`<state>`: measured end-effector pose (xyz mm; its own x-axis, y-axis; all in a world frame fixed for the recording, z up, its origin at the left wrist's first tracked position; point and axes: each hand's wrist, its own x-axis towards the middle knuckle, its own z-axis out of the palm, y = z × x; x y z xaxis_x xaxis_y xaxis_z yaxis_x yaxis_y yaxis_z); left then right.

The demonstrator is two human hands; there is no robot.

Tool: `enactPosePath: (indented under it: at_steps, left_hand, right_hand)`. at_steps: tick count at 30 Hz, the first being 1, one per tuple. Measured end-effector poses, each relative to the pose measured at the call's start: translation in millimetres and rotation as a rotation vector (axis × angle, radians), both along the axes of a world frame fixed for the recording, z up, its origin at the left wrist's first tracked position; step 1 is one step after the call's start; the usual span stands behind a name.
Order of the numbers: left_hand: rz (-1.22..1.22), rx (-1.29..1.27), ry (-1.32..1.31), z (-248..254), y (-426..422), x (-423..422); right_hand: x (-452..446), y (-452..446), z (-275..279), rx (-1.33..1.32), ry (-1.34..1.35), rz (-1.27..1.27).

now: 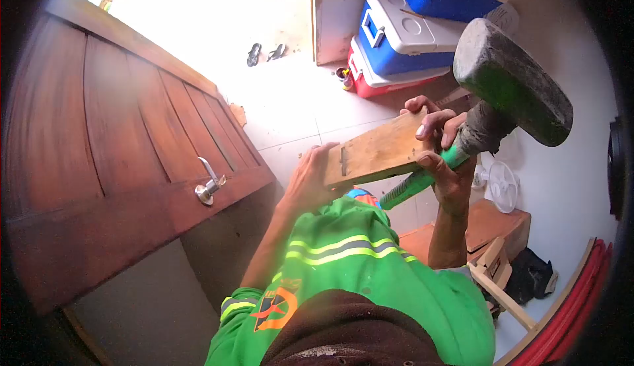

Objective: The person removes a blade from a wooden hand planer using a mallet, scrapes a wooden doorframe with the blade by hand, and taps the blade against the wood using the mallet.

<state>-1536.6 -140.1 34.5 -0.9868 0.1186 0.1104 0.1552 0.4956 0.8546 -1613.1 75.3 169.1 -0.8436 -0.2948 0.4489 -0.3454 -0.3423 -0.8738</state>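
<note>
A rectangular wooden block [380,151] with a small dark slot near its left end is held level in front of my chest. My left hand [310,174] grips its left end, the fingers partly hidden behind it. My right hand [446,138] closes round the right end, fingertips over the top edge and thumb on the near face. The same hand also holds a sledgehammer, its green handle [413,188] crooked against the palm. The worn grey hammer head [512,82] points up to the right, and dark wrapping [485,128] covers the handle just below it.
A wooden door [125,122] with a metal lever handle [208,184] stands at the left. Blue-and-white coolers [403,36] are stacked behind my right hand. Sandals [264,54] lie in the bright doorway. A white fan [503,188] and a brown wooden piece [502,224] are at the right.
</note>
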Motion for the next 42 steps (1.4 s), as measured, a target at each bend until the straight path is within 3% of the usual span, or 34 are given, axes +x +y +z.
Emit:
enactPosePath:
  at_steps: [1,4,7,8,11,14,16,17,18,21,23,25,27,30,33,34,35,37,38,40,41,42]
  left_hand:
    - [0.024,-0.016,0.095,-2.0,0.3,-1.6]
    - [0.057,0.068,0.032,-16.9,0.8,-0.3]
    - [0.016,0.389,-0.359,-16.7,-4.1,4.2]
    - [-0.014,0.328,-0.247,-47.4,-8.7,6.0]
    - [-0.021,0.844,-0.726,-59.6,-19.8,9.4]
    - [0.043,1.083,-0.781,-69.8,-41.2,14.4]
    - [-0.076,0.898,-0.670,-66.1,-57.4,14.0]
    - [-0.080,1.018,-0.699,-43.6,-57.2,14.8]
    - [-0.082,1.136,-0.729,-20.9,-57.0,15.7]
    - [-0.183,1.026,-0.814,-26.2,-66.4,21.8]
    - [-0.201,0.962,-0.834,-22.1,-66.6,23.1]
    - [-0.240,0.937,-0.817,-10.8,-63.6,20.2]
    - [-0.293,0.936,-0.789,6.1,-61.9,19.3]
    - [-0.236,1.000,-0.852,-9.1,-62.6,27.2]
    - [-0.198,1.039,-0.799,-13.8,-65.6,33.6]
    - [-0.255,0.957,-0.922,-11.2,-70.7,29.7]
    - [-0.238,0.993,-0.915,-4.4,-71.7,30.2]
    - [-0.219,1.050,-0.887,6.5,-73.6,23.3]
    - [-0.237,1.050,-0.901,6.0,-74.3,20.8]
    - [-0.286,1.043,-0.946,4.0,-73.6,19.8]
    - [-0.283,1.062,-0.924,3.1,-73.1,24.5]
    - [-0.277,1.082,-0.891,1.8,-73.7,28.6]
  right_hand:
    - [0.4,-3.0,1.0,0.021,-0.012,-0.016]
    - [-5.9,-5.3,3.2,0.158,0.007,-0.147]
    - [-6.4,-1.9,-4.3,0.297,-0.002,-0.439]
    - [-6.7,0.2,-6.8,0.316,0.012,-0.497]
    - [9.8,3.4,-13.2,0.221,-0.203,-0.413]
    - [7.4,7.5,-34.5,0.512,-0.073,-0.475]
    - [9.6,1.7,-24.0,0.488,-0.160,-0.450]
    - [10.1,-1.0,-17.4,0.431,-0.239,-0.418]
    - [5.9,0.4,-6.8,0.364,-0.161,-0.380]
    - [-4.9,-5.0,37.4,0.076,0.086,-0.391]
    - [-12.7,-11.3,50.1,-0.057,0.212,-0.267]
    - [-17.2,-2.2,18.7,0.158,0.029,-0.195]
    - [-18.8,0.6,0.9,0.740,-0.325,-0.013]
    - [-26.4,-5.5,2.5,0.762,-0.389,-0.047]
    - [-29.8,-3.9,34.6,0.211,-0.355,-0.131]
    - [-33.8,-2.4,45.5,0.095,-0.252,-0.113]
    - [-33.0,-7.7,54.3,0.007,-0.133,-0.139]
    - [-36.4,-11.8,21.6,-0.040,-0.051,-0.122]
    - [-35.8,-11.5,-7.4,0.076,-0.071,-0.109]
    - [-29.1,-16.9,-16.5,0.829,-0.365,-0.036]
    - [-33.7,-23.7,-10.9,0.792,-0.554,0.022]
    - [-31.1,-20.3,-16.5,0.739,-0.516,-0.071]
